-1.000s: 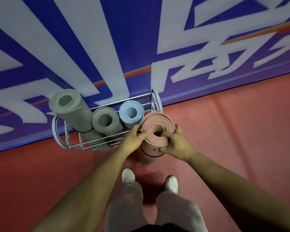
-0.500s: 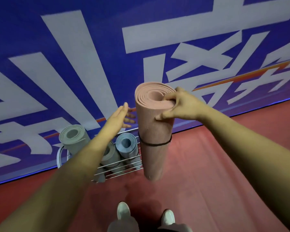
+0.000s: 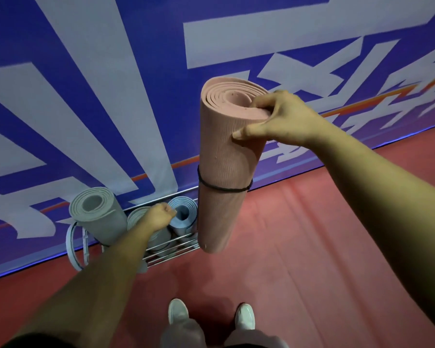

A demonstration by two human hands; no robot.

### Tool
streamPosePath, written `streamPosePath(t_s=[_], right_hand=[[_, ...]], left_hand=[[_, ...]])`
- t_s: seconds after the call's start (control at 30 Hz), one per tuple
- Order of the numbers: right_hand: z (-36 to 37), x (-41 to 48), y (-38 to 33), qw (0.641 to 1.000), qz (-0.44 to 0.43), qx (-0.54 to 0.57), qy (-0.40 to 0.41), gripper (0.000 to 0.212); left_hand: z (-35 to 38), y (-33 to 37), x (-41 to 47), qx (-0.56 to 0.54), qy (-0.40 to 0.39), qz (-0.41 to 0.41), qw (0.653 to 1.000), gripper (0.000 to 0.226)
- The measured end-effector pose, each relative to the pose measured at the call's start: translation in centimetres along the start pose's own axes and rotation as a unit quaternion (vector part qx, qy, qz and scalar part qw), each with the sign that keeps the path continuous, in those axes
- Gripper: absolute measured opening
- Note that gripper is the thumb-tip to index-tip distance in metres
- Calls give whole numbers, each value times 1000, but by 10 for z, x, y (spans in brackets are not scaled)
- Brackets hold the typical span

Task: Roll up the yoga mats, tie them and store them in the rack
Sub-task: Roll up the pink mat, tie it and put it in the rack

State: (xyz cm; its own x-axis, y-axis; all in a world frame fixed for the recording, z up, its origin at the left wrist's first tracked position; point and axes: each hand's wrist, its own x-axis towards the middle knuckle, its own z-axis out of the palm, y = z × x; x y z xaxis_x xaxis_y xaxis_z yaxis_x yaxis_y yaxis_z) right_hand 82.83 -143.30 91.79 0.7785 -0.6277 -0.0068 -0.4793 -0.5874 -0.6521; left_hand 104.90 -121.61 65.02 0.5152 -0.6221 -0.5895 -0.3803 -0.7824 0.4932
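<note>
- Pink foam rolled into a tight mat (image 3: 224,151) is hanging upright in the air. Its lower end is showing in front of the right end of the rack (image 3: 172,250), and its top is reaching well above the rack.
- A black band (image 3: 224,189) is circling the pink mat about halfway down.
- The right hand (image 3: 281,119) is gripping the top of the pink mat high above the rack, with fingers hooking over the rim into the spiral and the thumb pressing on the side just below.
- The left hand (image 3: 160,218) is reaching down to the rack with fingers curled, sitting over the tops of the mats there. I cannot tell whether it is gripping anything.
- A tall grey mat (image 3: 98,214) is standing tilted at the left end of the rack.
- A shorter grey mat (image 3: 161,239) is standing in the middle of the rack, partly hidden by the left hand.
- A blue mat (image 3: 183,217) is standing toward the right end of the rack, just beside the pink mat.
- A blue and white wall banner (image 3: 111,96) is rising directly behind the rack.
- The red floor (image 3: 286,247) is spreading out in front of the rack, where the person's white shoes (image 3: 177,311) are standing.
</note>
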Motion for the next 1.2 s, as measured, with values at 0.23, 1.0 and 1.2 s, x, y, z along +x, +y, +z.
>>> streamPosePath(t_s=[0.23, 1.0, 1.2], right_hand=[[14, -2, -31, 997, 19, -61, 42, 44], [58, 18, -57, 984, 9, -46, 175, 78], [81, 14, -36, 983, 2, -28, 183, 73]], left_hand=[[-5, 16, 1, -155, -117, 89, 977, 69], [-40, 69, 18, -203, -45, 257, 944, 125], [-12, -14, 77, 51, -114, 138, 982, 115]])
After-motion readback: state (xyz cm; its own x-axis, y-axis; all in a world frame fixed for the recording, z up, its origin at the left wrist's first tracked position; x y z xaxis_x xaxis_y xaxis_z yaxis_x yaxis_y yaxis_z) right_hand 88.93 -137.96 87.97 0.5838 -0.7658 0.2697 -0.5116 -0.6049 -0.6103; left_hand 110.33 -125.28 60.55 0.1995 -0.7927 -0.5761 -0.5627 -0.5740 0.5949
